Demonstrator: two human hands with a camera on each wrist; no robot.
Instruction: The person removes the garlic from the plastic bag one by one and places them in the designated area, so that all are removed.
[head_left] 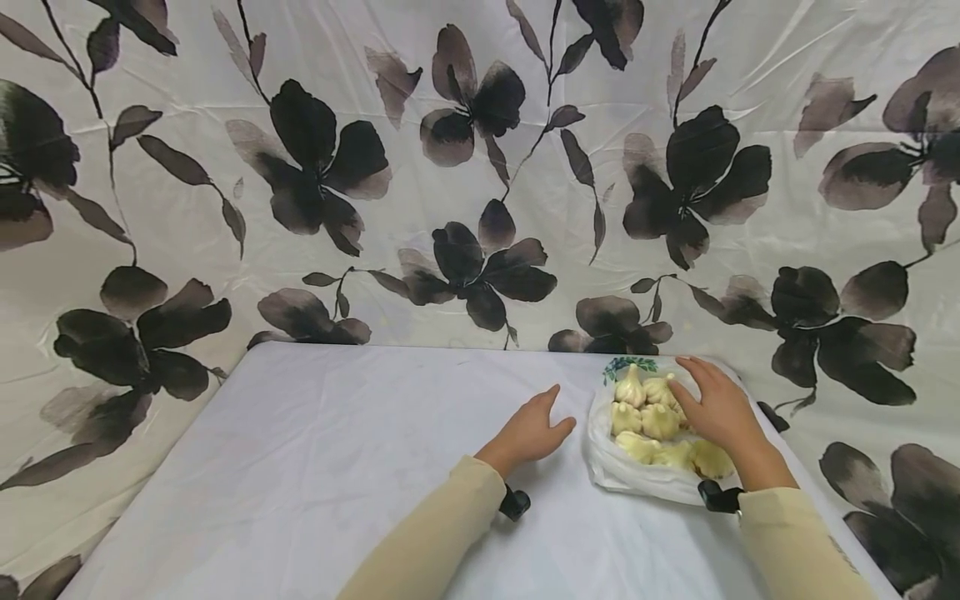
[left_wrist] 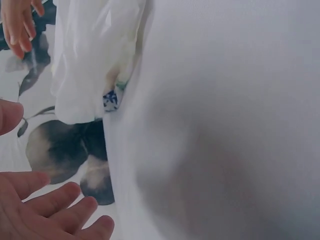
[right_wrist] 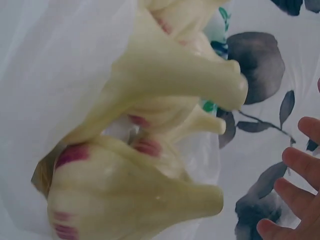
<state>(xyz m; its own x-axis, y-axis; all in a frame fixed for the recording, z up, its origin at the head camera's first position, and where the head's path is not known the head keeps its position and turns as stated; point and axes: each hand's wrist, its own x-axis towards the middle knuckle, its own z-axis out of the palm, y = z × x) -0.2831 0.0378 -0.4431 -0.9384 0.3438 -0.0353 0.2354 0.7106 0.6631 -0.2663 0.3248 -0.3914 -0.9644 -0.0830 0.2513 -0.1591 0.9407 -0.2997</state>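
Several garlic bulbs (head_left: 660, 422) lie in a white plastic bag (head_left: 611, 477) at the right end of the table. My right hand (head_left: 716, 407) hovers over the bag's right side, fingers spread and nothing held. In the right wrist view its fingertips (right_wrist: 295, 175) show beside the garlic bulbs (right_wrist: 130, 190), apart from them. To the left of the bag my left hand (head_left: 528, 429) is above the table, fingers extended toward it and holding nothing. The left wrist view shows that hand's fingers (left_wrist: 75, 210) spread, with the bag's side (left_wrist: 95, 55) ahead.
A white cloth covers the table (head_left: 315, 467). Behind it hangs a curtain (head_left: 570, 183) with dark flowers. A patterned blue-green patch (head_left: 630, 364) shows at the bag's far edge. The table's right edge runs close beside the bag.
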